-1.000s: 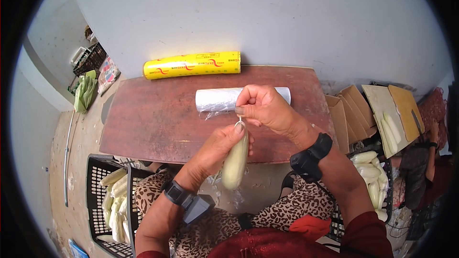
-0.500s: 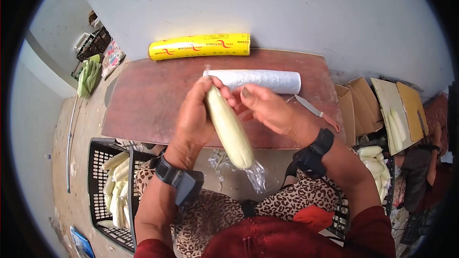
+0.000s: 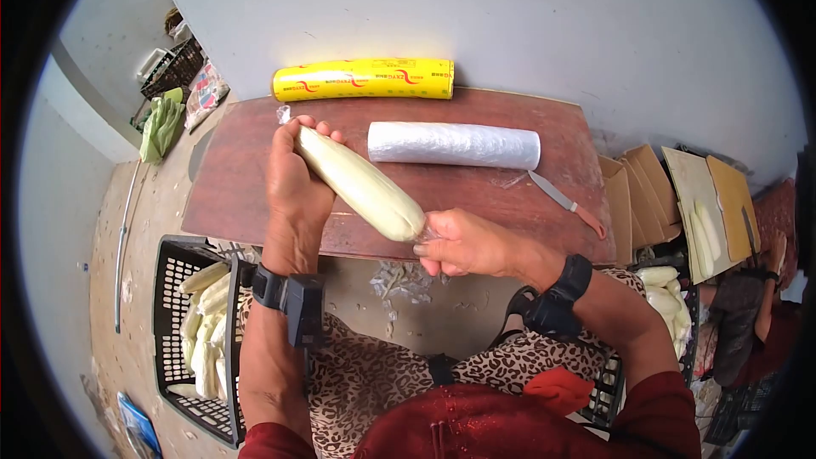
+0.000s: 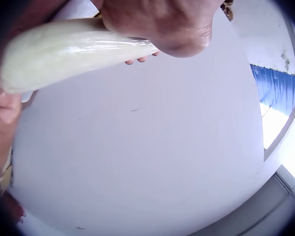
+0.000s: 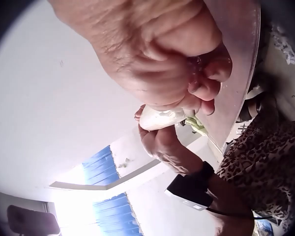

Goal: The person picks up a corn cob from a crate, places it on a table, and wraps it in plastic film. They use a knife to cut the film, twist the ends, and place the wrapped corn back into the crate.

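"Fingers (image 3: 323,130) all grasping?"

"Yes. Over the bench (image 3: 229,187), nearer than the yellow roll (image 3: 365,82) and the white roll (image 3: 455,144), the pale vegetable (image 3: 361,187) slants from the left hand (image 3: 297,178)'s grip."

"And the right hand (image 3: 476,243)?"

"Pinching clear film (image 3: 429,235) at the vegetable's near end."

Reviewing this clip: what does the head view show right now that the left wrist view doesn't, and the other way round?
Only the head view: the knife on the table and the black crate of wrapped vegetables.
Only the left wrist view: a blue ribbed panel beside a bright opening.
Both: the pale wrapped vegetable, left hand and right hand.
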`<action>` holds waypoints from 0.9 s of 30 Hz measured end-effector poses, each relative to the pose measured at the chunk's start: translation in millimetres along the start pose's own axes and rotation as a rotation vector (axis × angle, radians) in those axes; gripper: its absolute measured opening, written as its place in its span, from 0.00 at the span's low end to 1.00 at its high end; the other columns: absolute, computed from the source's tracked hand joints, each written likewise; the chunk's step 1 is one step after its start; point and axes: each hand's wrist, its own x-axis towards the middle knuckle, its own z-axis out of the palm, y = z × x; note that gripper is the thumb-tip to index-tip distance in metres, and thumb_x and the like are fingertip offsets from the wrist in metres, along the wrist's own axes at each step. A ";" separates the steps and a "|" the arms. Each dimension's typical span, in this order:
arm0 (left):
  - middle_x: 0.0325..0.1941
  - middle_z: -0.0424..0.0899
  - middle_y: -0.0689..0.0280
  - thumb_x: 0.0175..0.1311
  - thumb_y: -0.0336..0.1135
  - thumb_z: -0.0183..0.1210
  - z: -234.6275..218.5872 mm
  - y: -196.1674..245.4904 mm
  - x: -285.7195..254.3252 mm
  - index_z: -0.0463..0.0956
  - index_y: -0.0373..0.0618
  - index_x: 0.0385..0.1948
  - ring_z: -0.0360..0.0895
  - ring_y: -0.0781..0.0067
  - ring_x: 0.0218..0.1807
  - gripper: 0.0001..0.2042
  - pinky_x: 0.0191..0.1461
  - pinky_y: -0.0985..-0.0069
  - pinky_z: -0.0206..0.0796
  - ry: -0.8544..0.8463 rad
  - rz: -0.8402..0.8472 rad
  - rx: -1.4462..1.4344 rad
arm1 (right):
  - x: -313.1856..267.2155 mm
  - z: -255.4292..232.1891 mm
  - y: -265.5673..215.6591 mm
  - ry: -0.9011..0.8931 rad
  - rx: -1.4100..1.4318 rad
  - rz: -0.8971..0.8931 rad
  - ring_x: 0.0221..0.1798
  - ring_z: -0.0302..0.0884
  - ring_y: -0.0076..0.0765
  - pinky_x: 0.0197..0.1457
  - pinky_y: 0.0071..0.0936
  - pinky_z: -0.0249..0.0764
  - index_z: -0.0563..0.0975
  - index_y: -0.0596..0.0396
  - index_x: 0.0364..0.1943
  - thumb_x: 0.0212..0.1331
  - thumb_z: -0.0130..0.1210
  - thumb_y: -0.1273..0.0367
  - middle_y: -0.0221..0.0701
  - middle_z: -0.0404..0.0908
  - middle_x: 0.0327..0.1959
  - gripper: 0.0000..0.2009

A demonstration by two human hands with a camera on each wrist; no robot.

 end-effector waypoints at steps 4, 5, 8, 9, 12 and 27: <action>0.29 0.73 0.65 0.68 0.35 0.46 -2.7 8.3 4.9 0.69 0.46 0.32 0.72 0.67 0.33 0.06 0.47 0.64 0.71 0.070 0.042 -0.019 | -5.8 2.7 -4.5 0.118 -0.265 -0.122 0.23 0.73 0.26 0.28 0.28 0.69 0.75 0.62 0.34 0.69 0.45 0.67 0.29 0.75 0.18 0.12; 0.30 0.73 0.64 0.68 0.35 0.46 -3.5 10.6 7.8 0.69 0.46 0.32 0.72 0.66 0.33 0.06 0.47 0.64 0.71 0.093 0.061 -0.028 | -7.4 3.3 -4.4 0.151 -0.288 -0.158 0.22 0.73 0.27 0.28 0.29 0.69 0.75 0.62 0.34 0.69 0.44 0.66 0.30 0.76 0.18 0.13; 0.30 0.74 0.64 0.67 0.35 0.47 -5.8 16.1 11.3 0.69 0.46 0.31 0.72 0.66 0.33 0.06 0.45 0.64 0.71 0.150 0.080 -0.055 | -10.4 5.3 -3.6 0.232 -0.331 -0.223 0.22 0.74 0.32 0.30 0.32 0.70 0.75 0.62 0.34 0.70 0.43 0.66 0.33 0.76 0.18 0.14; 0.30 0.74 0.64 0.67 0.34 0.47 -5.8 17.4 11.6 0.69 0.46 0.31 0.72 0.66 0.33 0.06 0.45 0.64 0.72 0.167 0.081 -0.064 | -11.3 6.0 -1.8 0.244 -0.327 -0.216 0.22 0.75 0.34 0.30 0.33 0.70 0.76 0.62 0.35 0.70 0.43 0.67 0.33 0.76 0.18 0.13; 0.29 0.74 0.64 0.67 0.34 0.47 -8.8 17.8 13.2 0.69 0.46 0.31 0.72 0.65 0.33 0.06 0.45 0.63 0.72 0.177 0.072 -0.057 | -14.4 6.4 0.7 0.224 -0.412 -0.136 0.25 0.77 0.35 0.33 0.34 0.72 0.77 0.61 0.40 0.70 0.43 0.67 0.35 0.78 0.20 0.13; 0.31 0.73 0.64 0.67 0.35 0.47 -8.8 13.1 9.8 0.68 0.45 0.33 0.72 0.65 0.34 0.06 0.45 0.66 0.71 0.078 0.034 -0.072 | -1.4 -29.1 9.0 0.032 0.687 0.020 0.50 0.80 0.41 0.48 0.37 0.79 0.67 0.64 0.57 0.71 0.43 0.52 0.48 0.77 0.51 0.26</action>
